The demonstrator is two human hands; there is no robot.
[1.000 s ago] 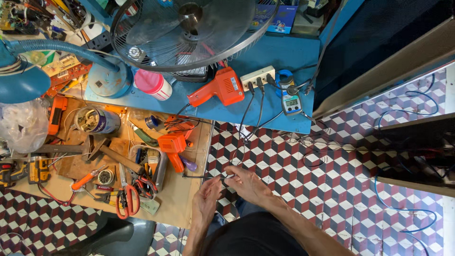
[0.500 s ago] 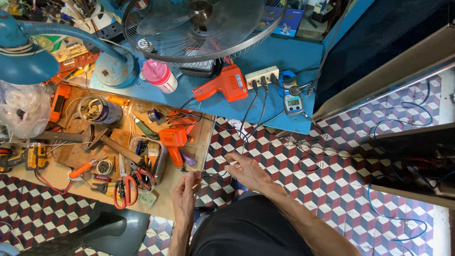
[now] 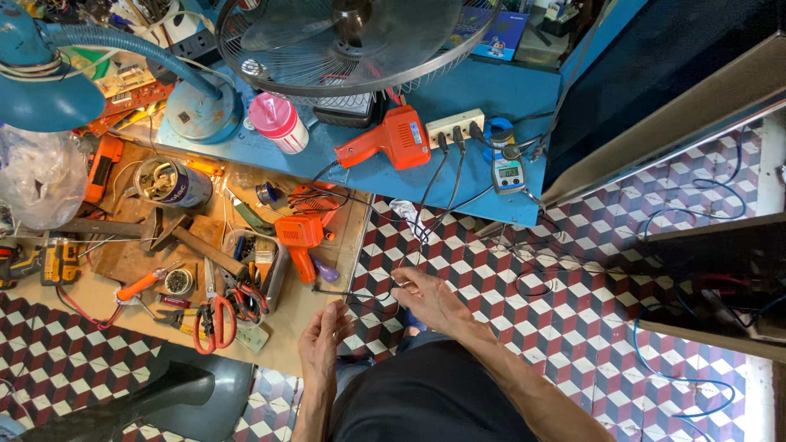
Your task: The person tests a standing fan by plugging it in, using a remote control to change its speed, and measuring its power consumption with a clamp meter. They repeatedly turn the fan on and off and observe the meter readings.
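My right hand (image 3: 430, 299) is over the patterned tile floor, just off the wooden bench's corner. Its fingers pinch a thin black wire (image 3: 360, 293) that lies level towards the bench, while other black cords (image 3: 430, 205) climb to the white power strip (image 3: 455, 127). Below and to the left is my left hand (image 3: 323, 337), palm up and fingers apart, holding nothing, at the wooden bench's (image 3: 323, 282) front edge. An orange soldering gun (image 3: 300, 236) lies on the bench just above it.
A second orange gun (image 3: 391, 141), a clamp meter (image 3: 508, 170) and a pink cup (image 3: 278, 123) sit on the blue shelf under a fan (image 3: 352, 41). Red-handled scissors (image 3: 214, 317), pliers, a tin (image 3: 168, 182) and a drill (image 3: 41, 263) crowd the bench. A dark chair (image 3: 172, 391) is lower left.
A second ago both hands were together at the wire. The left hand has since drawn away to the left and down, and the right hand stays on the wire.
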